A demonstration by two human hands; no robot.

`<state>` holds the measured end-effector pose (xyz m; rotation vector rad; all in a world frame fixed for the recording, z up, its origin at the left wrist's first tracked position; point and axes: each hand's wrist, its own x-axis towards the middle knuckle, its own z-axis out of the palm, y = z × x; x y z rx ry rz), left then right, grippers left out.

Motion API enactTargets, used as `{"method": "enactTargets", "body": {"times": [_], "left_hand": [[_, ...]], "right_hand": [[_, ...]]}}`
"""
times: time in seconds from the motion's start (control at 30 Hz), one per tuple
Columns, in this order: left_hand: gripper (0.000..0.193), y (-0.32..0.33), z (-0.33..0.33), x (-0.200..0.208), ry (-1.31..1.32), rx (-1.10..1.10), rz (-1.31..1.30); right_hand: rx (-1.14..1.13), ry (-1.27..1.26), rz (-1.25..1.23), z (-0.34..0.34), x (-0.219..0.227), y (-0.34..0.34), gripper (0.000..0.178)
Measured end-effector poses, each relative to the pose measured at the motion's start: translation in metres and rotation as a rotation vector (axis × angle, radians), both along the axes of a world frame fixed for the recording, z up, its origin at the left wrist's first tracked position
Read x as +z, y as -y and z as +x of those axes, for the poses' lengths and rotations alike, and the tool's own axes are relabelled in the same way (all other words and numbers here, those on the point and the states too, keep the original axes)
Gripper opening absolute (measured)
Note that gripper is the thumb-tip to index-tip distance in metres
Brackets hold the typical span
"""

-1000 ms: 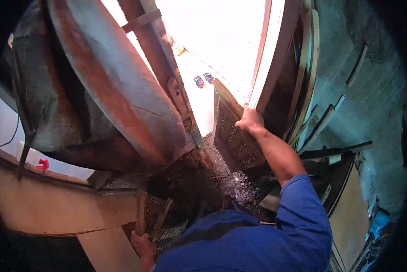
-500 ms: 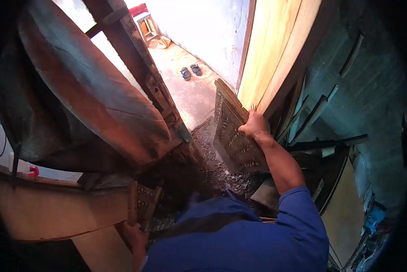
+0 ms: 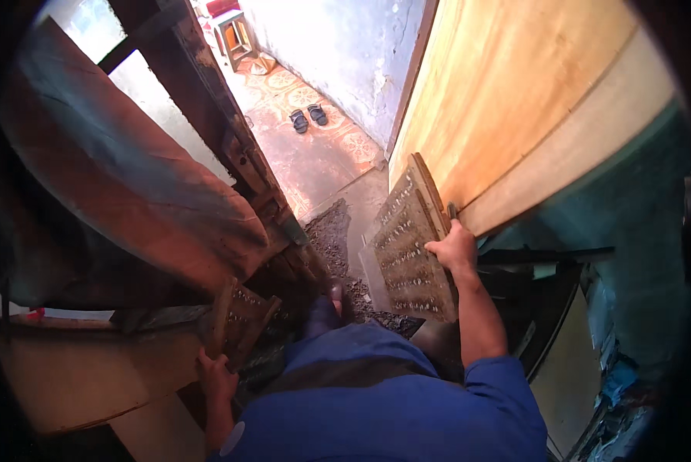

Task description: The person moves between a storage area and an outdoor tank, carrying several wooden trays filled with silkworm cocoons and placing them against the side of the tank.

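Brown wooden panel [image 3: 413, 250] in my right hand [image 3: 455, 248], smaller frame [image 3: 242, 314] in my left hand [image 3: 217, 376]: I grip both, nearer me than the sandals [image 3: 299, 122].

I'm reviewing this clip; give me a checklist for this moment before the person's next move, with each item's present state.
1. Right-hand grip: ok; the right hand is closed on the edge of the dotted panel.
2. Left-hand grip: ok; the left hand appears closed on the lower end of the framed board.
3. Footing: not ok; loose rubble lies close by the visible foot.
4. Sandals off the rubble: ok; the dark sandals stand on the tiled floor.
5. Gap between dotted panel and pale wooden sheet: cannot tell; they overlap in this view.
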<state>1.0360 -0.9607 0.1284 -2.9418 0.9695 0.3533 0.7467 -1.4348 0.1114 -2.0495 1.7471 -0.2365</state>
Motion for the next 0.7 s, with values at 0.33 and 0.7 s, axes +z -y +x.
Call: {"method": "enactTargets", "body": {"times": [0.33, 0.7], "left_hand": [[0.016, 0.024, 0.059, -0.105, -0.147, -0.154, -0.351], [0.053, -0.008, 0.049, -0.14, -0.397, 0.149, -0.563]], "right_hand": [[-0.203, -0.157, 0.03, 0.024, -0.038, 0.021, 0.055], [-0.16, -0.126, 0.032, 0.03, -0.065, 0.026, 0.064]]}}
